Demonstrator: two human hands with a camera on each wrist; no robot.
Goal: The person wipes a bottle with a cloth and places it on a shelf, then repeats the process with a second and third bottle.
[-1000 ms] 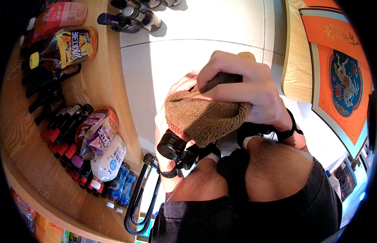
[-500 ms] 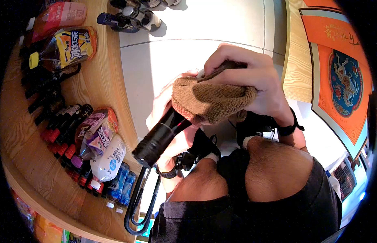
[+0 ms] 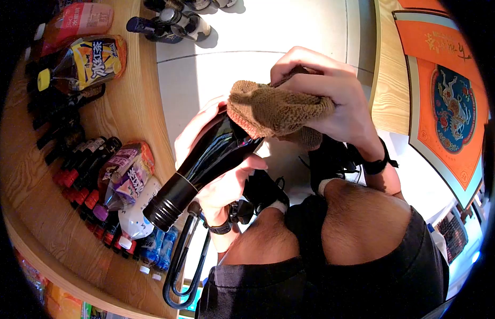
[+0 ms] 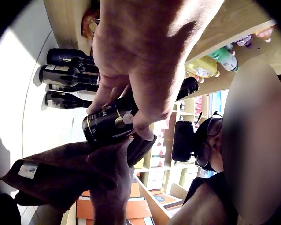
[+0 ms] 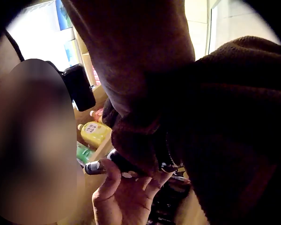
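Dark bottle (image 3: 205, 159) hung just off shelf (image 3: 144, 101) edge. Round its body went left hand (image 3: 229, 183), fingers curled tight. Over base end, right hand (image 3: 332, 95) clutched bunched cloth (image 3: 274, 109). Long axis slanted: cap toward shelf, base away from it, under cloth. So right hand sat nearer base, left hand nearer neck. Base hidden by cloth, label unreadable, right fingertips lost in folds.

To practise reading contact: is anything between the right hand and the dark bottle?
Yes. A brown cloth lies between them: the right hand grips it over the base end of the dark bottle. The left hand holds the bottle bare.
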